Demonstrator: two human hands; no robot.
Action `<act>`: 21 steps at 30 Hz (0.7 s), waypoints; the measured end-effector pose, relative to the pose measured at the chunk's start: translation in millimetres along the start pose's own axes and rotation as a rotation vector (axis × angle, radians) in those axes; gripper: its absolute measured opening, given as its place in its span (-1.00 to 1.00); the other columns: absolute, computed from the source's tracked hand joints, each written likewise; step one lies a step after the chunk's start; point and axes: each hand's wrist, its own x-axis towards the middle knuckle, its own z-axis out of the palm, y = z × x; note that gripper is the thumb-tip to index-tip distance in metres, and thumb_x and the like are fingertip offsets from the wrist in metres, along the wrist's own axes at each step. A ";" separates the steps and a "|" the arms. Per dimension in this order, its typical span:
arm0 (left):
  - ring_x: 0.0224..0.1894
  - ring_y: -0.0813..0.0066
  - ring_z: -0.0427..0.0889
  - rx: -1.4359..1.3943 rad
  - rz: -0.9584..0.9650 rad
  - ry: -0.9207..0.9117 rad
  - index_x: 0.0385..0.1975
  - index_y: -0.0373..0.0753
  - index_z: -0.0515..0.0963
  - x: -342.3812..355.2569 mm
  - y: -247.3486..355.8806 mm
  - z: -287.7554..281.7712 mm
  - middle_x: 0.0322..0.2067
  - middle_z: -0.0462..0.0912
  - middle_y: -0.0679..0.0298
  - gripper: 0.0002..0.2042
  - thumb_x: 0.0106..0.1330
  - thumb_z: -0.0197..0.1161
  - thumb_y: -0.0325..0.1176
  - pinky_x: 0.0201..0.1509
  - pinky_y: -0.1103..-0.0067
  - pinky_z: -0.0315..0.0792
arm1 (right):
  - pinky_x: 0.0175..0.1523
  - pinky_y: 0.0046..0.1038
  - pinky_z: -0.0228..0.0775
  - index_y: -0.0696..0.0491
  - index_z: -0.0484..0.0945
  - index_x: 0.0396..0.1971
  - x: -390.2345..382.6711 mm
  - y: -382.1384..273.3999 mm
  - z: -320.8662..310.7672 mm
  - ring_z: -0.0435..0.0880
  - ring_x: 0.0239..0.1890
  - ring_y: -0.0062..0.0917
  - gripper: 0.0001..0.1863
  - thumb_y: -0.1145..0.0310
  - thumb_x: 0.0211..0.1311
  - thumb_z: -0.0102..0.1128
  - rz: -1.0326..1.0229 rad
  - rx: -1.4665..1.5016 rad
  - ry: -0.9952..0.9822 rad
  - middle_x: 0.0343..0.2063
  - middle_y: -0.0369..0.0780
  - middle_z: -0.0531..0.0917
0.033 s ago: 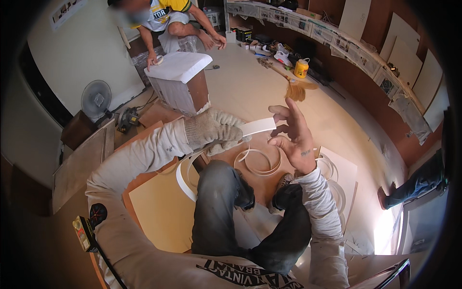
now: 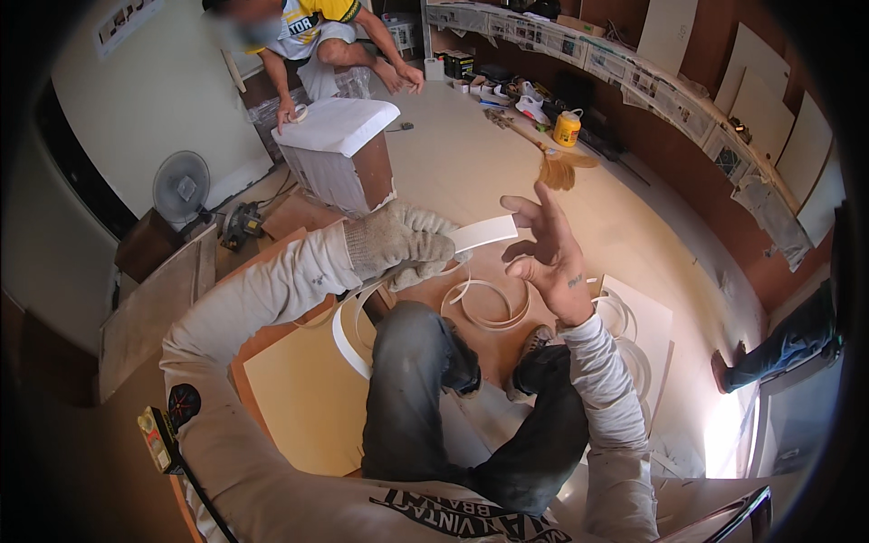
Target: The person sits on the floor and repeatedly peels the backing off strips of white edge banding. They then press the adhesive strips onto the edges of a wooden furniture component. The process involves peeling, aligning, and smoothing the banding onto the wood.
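My left hand [image 2: 403,242], in a grey knit work glove, is closed around a white edging strip [image 2: 486,233]. A short flat end of the strip sticks out to the right of the glove, and its curling length hangs down by my left knee. My bare right hand [image 2: 552,258] is at that free end with fingers spread and thumb apart; I cannot tell whether a fingertip touches the strip. Below, between my feet, lie loose coils of similar strip [image 2: 493,324]. More coiled strip [image 2: 634,362] rests on a pale board by my right forearm.
Ahead, a co-worker [image 2: 317,45] squats behind a white-topped cabinet [image 2: 337,122], one hand on a tape roll. A fan [image 2: 181,185] and a power tool [image 2: 241,224] stand left. A broom [image 2: 557,170] and yellow jug [image 2: 568,128] lie beyond. Another person's leg [image 2: 778,348] is at right.
Hardly anything differs: the strip's free end and my right hand have shifted very slightly. My left hand keeps its grip.
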 end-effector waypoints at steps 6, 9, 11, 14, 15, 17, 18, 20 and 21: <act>-0.70 0.68 0.46 0.111 -0.020 0.061 -0.07 -0.35 0.57 3.2 -2.4 4.8 -0.59 0.54 0.35 -0.65 0.34 0.30 -0.17 -0.69 0.73 0.32 | 0.05 -0.44 0.48 0.18 0.12 0.38 -8.3 7.7 57.2 0.46 0.10 -0.48 -0.16 -0.17 0.37 0.01 0.280 0.344 -0.024 0.10 -0.16 0.45; -0.64 0.65 0.53 0.058 -0.062 0.050 -0.02 -0.32 0.54 15.8 -7.7 7.3 -0.56 0.56 0.34 -0.68 0.37 0.28 -0.22 -0.61 0.70 0.41 | 0.07 -0.50 0.40 0.20 0.32 0.26 -0.2 10.4 63.4 0.55 -0.08 -0.56 -0.35 -0.03 0.43 0.02 0.354 0.197 0.168 -0.19 -0.27 0.60; -0.63 0.64 0.53 0.053 -0.087 -0.019 -0.02 -0.32 0.53 24.1 -9.8 2.0 -0.53 0.57 0.33 -0.69 0.37 0.27 -0.24 -0.59 0.69 0.44 | 0.07 -0.55 0.40 0.24 0.45 0.10 7.2 14.6 56.8 0.62 -0.19 -0.54 -0.50 0.12 0.43 0.05 0.361 0.078 0.278 -0.36 -0.26 0.69; -0.63 0.64 0.52 0.181 -0.098 -0.053 -0.03 -0.34 0.51 20.9 -17.4 -7.1 -0.51 0.55 0.32 -0.69 0.37 0.24 -0.26 -0.57 0.69 0.46 | 0.08 -0.47 0.47 0.29 0.49 -0.03 22.2 24.4 33.5 0.65 -0.17 -0.52 -0.58 0.19 0.46 -0.02 0.280 0.206 0.427 -0.24 -0.07 0.71; -0.63 0.65 0.51 0.167 -0.126 -0.053 -0.03 -0.35 0.51 15.5 -20.8 -10.9 -0.52 0.55 0.33 -0.69 0.37 0.24 -0.26 -0.57 0.69 0.46 | 0.02 -0.45 0.52 0.31 0.49 -0.07 26.6 26.9 21.5 0.67 -0.20 -0.48 -0.60 0.21 0.44 -0.03 0.280 0.205 0.483 -0.26 -0.02 0.72; -0.64 0.66 0.50 0.239 -0.148 -0.019 0.06 -0.37 0.48 0.3 -27.8 -19.4 -0.53 0.52 0.34 -0.62 0.38 0.22 -0.24 -0.59 0.70 0.44 | -0.07 -0.40 0.61 0.34 0.49 -0.12 31.0 31.1 -4.0 0.69 -0.25 -0.41 -0.61 0.24 0.41 -0.03 0.263 0.171 0.568 -0.29 0.02 0.71; -0.64 0.65 0.50 0.196 -0.196 -0.008 0.09 -0.37 0.47 -8.1 -31.5 -23.8 -0.53 0.53 0.34 -0.60 0.38 0.22 -0.24 -0.59 0.70 0.44 | -0.11 -0.38 0.64 0.36 0.49 -0.13 30.2 33.4 -15.4 0.69 -0.27 -0.38 -0.61 0.25 0.40 -0.03 0.239 0.141 0.588 -0.30 0.02 0.71; -0.64 0.65 0.50 0.113 -0.263 0.001 0.15 -0.38 0.45 -22.8 -36.6 -34.5 -0.52 0.53 0.33 -0.56 0.38 0.22 -0.25 -0.59 0.71 0.43 | -0.11 -0.37 0.65 0.36 0.49 -0.13 31.0 39.7 -32.9 0.69 -0.27 -0.36 -0.61 0.26 0.39 -0.03 0.270 0.111 0.633 -0.31 0.02 0.71; -0.65 0.62 0.50 0.072 -0.253 -0.005 0.21 -0.37 0.41 -27.5 -40.0 -38.7 -0.54 0.53 0.32 -0.52 0.38 0.23 -0.25 -0.58 0.69 0.44 | -0.11 -0.36 0.65 0.36 0.49 -0.13 31.8 42.6 -40.6 0.69 -0.27 -0.35 -0.61 0.27 0.39 -0.03 0.256 0.100 0.631 -0.32 0.01 0.71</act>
